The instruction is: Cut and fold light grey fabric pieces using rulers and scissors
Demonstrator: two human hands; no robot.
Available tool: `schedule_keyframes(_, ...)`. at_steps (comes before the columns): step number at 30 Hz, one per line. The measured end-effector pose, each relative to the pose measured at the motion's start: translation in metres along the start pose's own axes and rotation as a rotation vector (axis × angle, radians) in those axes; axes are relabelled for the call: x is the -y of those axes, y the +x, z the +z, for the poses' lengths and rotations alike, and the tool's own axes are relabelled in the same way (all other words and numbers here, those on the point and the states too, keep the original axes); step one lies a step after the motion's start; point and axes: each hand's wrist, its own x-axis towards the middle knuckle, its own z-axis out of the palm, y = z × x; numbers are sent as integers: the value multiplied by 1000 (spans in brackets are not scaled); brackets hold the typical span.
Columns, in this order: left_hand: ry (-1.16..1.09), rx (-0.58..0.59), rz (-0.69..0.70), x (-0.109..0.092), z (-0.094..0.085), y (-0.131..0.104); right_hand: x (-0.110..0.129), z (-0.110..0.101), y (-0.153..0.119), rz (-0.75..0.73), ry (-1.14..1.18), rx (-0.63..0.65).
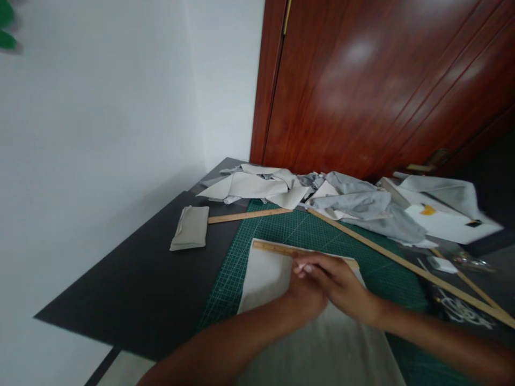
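- Head view, risk 1: the ruler [267, 247] could skew on the cloth [263, 276] — likely cause, pressure near its middle with the left end uncovered.
- Risk 2: the cloth could ruck or shift. Likely cause: a wrist or forearm dragging over its face.
- Risk 3: the ruler's middle may be misread, since the hands cover it.
- Cloth, appearance: pale, plain, mostly flat; far edge straight, near part shaded and blurred.
- Cloth, location: on the green mat [223, 287], its far edge short of the mat's far edge; its near end runs out of view.
- Ruler: wooden, laid along the cloth's far edge, from the far left corner to the far right corner.
- Left hand [309, 296] and right hand [344, 281]: together over the ruler, fingers drawn in, narrow — whether either grips anything cannot be told.
- Surroundings: folded cloth [192, 229] left of the mat on the dark table [161, 284]; scraps [257, 185] along the table's far edge; long ruler [374, 245] slanting across the mat's right side.
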Motion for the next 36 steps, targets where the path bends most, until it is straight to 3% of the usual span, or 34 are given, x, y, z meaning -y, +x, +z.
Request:
schedule_keyframes(3,5,17,80,2,-7,-3,-18,-4,50,82,88,-74)
schedule_keyframes(6,41,42,103,4,-14,0,-42,-10,93,115,125,-45)
schedule_keyframes(10,56,29,107,3,-17,3,-63,-12,121,68,-41,29)
schedule_keyframes(15,39,83,79,1,-18,2,-68,5,125,47,-92,194)
schedule_keyframes(23,-3,124,45,0,-17,-2,-53,38,124,-136,-457,270)
schedule_keyframes(29,-46,177,26,-1,-15,0,-52,45,128,-201,-619,275)
schedule_keyframes(36,-72,183,22,0,-15,0,-58,51,134,-268,-593,359)
